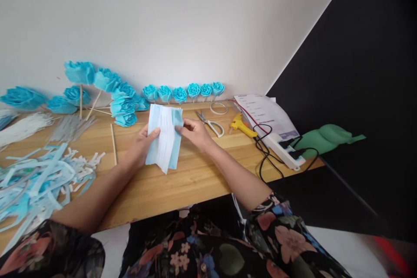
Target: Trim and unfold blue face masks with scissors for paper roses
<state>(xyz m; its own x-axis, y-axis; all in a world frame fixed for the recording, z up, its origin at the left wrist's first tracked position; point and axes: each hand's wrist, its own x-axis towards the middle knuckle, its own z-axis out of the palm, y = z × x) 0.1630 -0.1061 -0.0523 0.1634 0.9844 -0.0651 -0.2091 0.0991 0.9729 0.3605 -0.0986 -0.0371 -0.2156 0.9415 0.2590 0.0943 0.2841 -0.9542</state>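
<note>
A face mask (165,141), pale blue and white with several loose layers, is held up over the table between my two hands. My left hand (145,142) grips its left side, the thumb lying across the white layer. At the upper right edge, my right hand (193,132) pinches the blue layer between thumb and fingers. The mask's lower edge hangs uneven, its layers partly spread apart. Behind it, a row of blue fabric flowers (193,90) leans along the wall. A thin wooden stick (114,144) lies left of my left hand.
Scissors (211,125), a tape ring (218,107) and a yellow glue gun (241,125) lie at the right, near papers (265,113) and a power strip (283,150) with black cords. Blue and white scraps (42,178) heap at the left, below bigger flowers (107,79).
</note>
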